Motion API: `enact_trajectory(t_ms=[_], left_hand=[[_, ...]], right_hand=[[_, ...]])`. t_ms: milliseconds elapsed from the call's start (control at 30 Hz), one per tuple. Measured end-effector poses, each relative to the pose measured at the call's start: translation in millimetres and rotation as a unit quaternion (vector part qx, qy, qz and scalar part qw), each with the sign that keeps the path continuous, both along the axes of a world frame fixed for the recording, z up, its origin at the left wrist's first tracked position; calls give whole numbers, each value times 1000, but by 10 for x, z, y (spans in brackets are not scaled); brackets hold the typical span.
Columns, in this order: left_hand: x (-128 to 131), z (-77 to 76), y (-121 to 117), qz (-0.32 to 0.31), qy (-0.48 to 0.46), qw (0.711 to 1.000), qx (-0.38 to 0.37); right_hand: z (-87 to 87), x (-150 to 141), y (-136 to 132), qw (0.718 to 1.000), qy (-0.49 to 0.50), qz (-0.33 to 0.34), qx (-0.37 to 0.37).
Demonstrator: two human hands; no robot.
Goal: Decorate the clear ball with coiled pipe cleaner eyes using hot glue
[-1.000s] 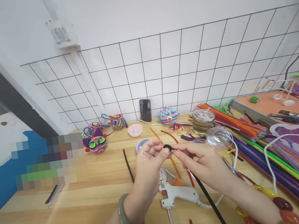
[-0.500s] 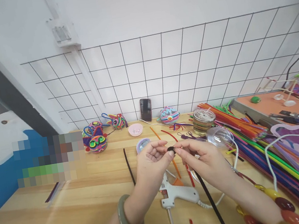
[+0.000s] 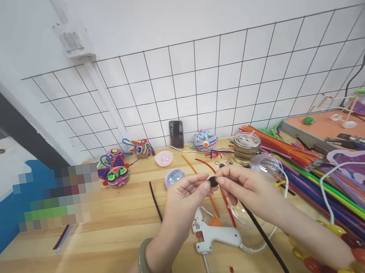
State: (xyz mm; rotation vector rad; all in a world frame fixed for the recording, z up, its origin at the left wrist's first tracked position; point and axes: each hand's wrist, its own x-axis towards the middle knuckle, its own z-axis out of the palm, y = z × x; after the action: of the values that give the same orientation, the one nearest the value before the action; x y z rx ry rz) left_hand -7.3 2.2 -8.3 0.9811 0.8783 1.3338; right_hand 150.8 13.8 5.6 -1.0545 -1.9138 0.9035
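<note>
A black pipe cleaner has one end wound into a small tight disc, and its long tail runs down under my right wrist toward the front edge. Thumb and fingertips of my left hand pinch the disc from the left. From the other side, my right hand grips the disc and the start of the tail. Below my hands lies a white glue gun with a glue stick in its back. Red and orange pipe cleaners lie behind it, partly hidden by my hands.
To the right is a thick bundle of coloured pipe cleaners. Striped fish-like ornaments, a pink dish, a phone and a tin stand toward the wall. Another black pipe cleaner lies left of my hands.
The black disc is turned and shows more of its flat side. The tail has swung a little to the right. Both hands keep hold, and the view has shifted slightly.
</note>
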Motion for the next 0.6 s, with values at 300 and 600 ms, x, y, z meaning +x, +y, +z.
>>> enact_trajectory(t_ms=[300, 600], left_hand=[[-58, -12, 56, -72, 93, 993, 18], [-73, -24, 74, -68, 73, 995, 14]], right_hand=[[-28, -6, 9, 999, 17, 27, -37], [8, -16, -22, 999, -27, 26, 27]])
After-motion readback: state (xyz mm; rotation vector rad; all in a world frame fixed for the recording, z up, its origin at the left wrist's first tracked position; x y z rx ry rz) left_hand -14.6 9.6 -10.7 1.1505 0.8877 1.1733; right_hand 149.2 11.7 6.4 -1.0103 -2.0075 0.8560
